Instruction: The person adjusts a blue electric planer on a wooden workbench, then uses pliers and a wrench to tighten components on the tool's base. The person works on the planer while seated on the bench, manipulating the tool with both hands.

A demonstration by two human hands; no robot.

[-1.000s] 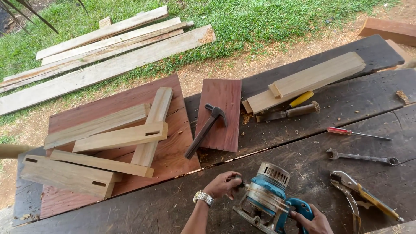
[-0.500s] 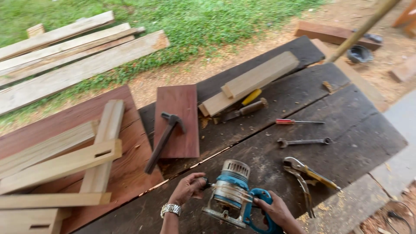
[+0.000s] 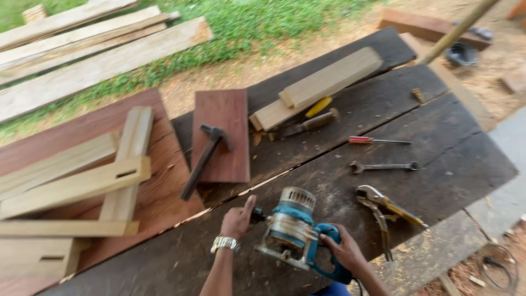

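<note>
Currently | left hand (image 3: 236,219) grips router (image 3: 290,230) side knob, thumb up | right hand (image 3: 342,252) wraps blue handle | pliers (image 3: 383,208) just beside router; keep both grips firm, base flat on workbench (image 3: 438,153).

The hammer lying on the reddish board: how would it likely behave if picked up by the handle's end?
The hammer is probably head-heavy: its dark metal head sits at the far end, so it would tend to dip. The long straight handle looks rigid, unlikely to flex.

Blue-and-silver wood router (image 3: 293,233), tilted on dark workbench at near edge, vented round top leaning far-left, base plate near, blue handle on right side, small knob at left.
</note>
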